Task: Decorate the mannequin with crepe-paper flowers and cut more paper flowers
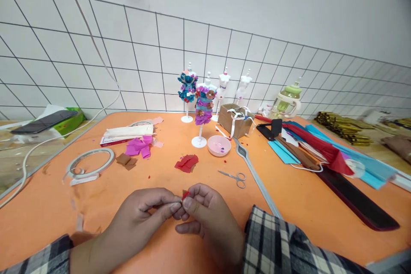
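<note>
Both hands meet low in the middle of the head view, pinching a small red and brown paper piece [186,195]. My left hand [146,212] is closed, with thumb and forefinger at the piece's lower end. My right hand [208,214] grips it from the other side, and its lower fingers are loosely curled. Much of the piece is hidden by the fingertips. Just beyond them lies a pile of red paper pieces [187,163]. Small scissors [236,177] rest on the orange table [167,239] to the right. A pink bowl [218,146] with tiny bits in it stands farther back.
Several mini dress forms, one with purple ruffles [204,105], stand behind the bowl near a cardboard box [234,120]. Tape roll [90,163], brown paper [126,161] and magenta paper [139,147] lie left. Coloured paper sheets [316,145] and a bottle [287,100] are at right.
</note>
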{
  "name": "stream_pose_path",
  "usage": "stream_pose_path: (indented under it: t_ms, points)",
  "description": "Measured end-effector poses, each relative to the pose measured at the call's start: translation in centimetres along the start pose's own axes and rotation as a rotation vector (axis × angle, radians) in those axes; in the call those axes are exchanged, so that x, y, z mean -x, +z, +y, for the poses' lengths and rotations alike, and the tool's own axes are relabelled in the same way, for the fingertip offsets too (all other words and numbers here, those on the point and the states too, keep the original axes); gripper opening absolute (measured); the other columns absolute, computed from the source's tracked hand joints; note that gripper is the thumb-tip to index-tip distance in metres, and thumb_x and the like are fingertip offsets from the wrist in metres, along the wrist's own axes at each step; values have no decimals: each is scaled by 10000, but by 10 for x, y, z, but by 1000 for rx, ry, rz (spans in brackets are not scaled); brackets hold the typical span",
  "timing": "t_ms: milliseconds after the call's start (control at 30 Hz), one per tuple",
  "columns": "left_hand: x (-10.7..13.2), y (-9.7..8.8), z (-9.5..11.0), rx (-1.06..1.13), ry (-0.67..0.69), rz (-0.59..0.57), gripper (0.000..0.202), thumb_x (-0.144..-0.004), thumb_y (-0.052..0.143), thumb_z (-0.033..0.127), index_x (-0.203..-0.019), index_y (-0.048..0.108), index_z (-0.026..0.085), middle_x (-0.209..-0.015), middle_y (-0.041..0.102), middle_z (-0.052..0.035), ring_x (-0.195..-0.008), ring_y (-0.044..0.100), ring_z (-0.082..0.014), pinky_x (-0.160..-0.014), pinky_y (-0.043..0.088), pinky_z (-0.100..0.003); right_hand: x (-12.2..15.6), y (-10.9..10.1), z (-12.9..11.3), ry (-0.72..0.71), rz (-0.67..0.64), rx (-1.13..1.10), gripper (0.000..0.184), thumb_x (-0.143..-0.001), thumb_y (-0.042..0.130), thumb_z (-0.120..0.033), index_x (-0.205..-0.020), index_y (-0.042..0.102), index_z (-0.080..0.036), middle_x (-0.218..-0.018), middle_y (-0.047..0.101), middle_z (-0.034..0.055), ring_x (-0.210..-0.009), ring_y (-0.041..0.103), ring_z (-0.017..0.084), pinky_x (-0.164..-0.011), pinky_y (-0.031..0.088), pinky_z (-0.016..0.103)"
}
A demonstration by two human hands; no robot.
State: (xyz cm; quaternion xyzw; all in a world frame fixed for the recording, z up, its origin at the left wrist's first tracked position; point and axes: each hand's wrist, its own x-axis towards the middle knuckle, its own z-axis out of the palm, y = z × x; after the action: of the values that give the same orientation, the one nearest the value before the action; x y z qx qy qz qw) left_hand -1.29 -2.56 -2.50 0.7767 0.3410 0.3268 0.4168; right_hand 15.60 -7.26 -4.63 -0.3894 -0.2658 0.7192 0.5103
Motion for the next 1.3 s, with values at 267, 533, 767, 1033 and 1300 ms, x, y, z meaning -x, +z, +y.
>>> stream_pose_path:
  t_ms: [267, 533, 767, 1033, 1300]
  points:
    - [-3, 4, 2, 15, 10, 34, 227, -882, 591, 272, -724, 750, 237, -662, 765, 9, -623, 723, -160, -608, 576, -201, -4, -2, 0, -30, 3, 26, 642, -492, 938, -526, -877, 556, -182, -716, 633, -21, -697, 625, 125, -575, 574, 246]
    - [-4, -3, -3, -96, 53, 90, 212, -899, 556, 289, -750, 692, 224, -683, 729, -2, -643, 697, -164, -605, 563, -212, -9, -15, -14, 93, -150, 120, 556, -528, 928, -456, -887, 622, -160, -773, 666, 11, -661, 589, 105, -534, 557, 229]
    - [3, -9, -16, -263, 249, -76, 206, -986, 446, 194, -919, 635, 238, -829, 713, 0, -744, 678, -141, -693, 545, -192, -18, -28, -22, 125, -237, 324, 516, -509, 908, -515, -780, 661, -152, -695, 630, -19, -631, 561, 88, -526, 548, 213]
    - [-5, -20, -15, -456, 605, -398, 256, -1029, 400, 183, -1082, 640, 255, -937, 718, -58, -890, 643, -208, -887, 509, -325, -20, -36, -23, 65, -249, 613, 298, -688, 812, -385, -799, 682, -141, -714, 594, -20, -564, 552, 93, -502, 511, 242]
    - [-3, -14, -21, -495, 415, -457, 184, -1015, 456, 182, -977, 628, 237, -934, 688, -19, -835, 622, -169, -773, 475, -251, -14, -36, -27, -407, -221, 1161, 52, -758, 767, -145, -783, 754, -187, -732, 622, -24, -674, 557, 90, -676, 428, 223]
